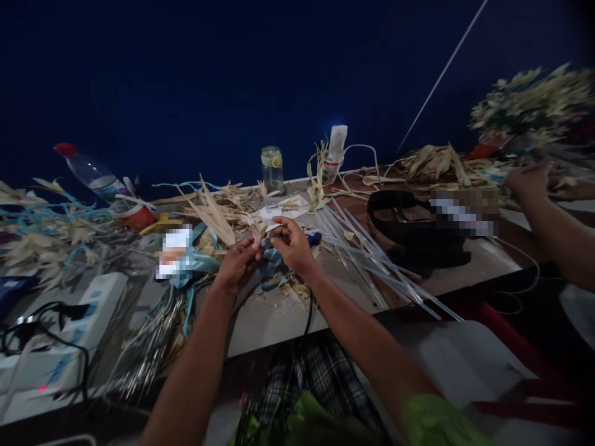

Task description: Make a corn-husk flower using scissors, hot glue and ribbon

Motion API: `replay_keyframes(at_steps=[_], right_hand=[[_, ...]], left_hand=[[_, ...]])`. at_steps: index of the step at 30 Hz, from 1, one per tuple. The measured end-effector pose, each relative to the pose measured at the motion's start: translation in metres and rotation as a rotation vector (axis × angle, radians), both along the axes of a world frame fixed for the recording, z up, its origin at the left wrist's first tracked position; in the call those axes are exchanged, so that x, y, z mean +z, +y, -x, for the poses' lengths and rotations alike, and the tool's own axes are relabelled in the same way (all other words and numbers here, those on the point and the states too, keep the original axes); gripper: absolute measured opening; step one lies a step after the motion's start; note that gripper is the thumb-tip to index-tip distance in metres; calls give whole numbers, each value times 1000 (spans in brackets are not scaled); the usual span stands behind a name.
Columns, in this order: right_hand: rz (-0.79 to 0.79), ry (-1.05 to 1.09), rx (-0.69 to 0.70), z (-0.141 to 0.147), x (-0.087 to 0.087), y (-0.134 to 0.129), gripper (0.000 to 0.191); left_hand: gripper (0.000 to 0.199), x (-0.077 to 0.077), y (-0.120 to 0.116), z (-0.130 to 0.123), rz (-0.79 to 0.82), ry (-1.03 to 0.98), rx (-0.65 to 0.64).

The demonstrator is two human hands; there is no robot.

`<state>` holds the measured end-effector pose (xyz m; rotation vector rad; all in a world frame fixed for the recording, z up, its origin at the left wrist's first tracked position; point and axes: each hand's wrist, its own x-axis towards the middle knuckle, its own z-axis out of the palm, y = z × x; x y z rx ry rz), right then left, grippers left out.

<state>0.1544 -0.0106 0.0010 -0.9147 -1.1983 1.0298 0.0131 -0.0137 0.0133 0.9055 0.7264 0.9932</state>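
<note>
My left hand is closed on a small pale husk piece, which stands up from between the thumb and fingers. Close to its right, my right hand has its fingertips pinched together beside the husk; whatever they hold is too small to make out. Below and between the hands lies a bluish crumpled item. Dry husk strips are piled behind my left hand. A white round piece sits just behind the hands.
Clear plastic sticks lie to the right, near a black strap-like object. A glass jar stands behind. At left are thin wires, a power strip and a tilted bottle. Another person's hand is at right.
</note>
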Motion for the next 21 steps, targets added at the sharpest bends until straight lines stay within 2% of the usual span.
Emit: replay_keyframes(at_steps=[8,12,17,19,21], right_hand=[[85,119,23,-1,7,-2,42],[115,-6,41,1,4,-4,33],[-30,-134,-129,9,-3,-3,17],[-29,-85,-185,9,-4,-1,14],[37,22,-179,7,-2,0,14]], left_hand=[[24,-11,5,0,38,-88,37],[21,-12,6,-1,15,-118,80],[23,-12,5,-4,9,-100,93],[22,-10,4,-5,0,-99,84],[23,-7,3,-4,-8,-104,105]])
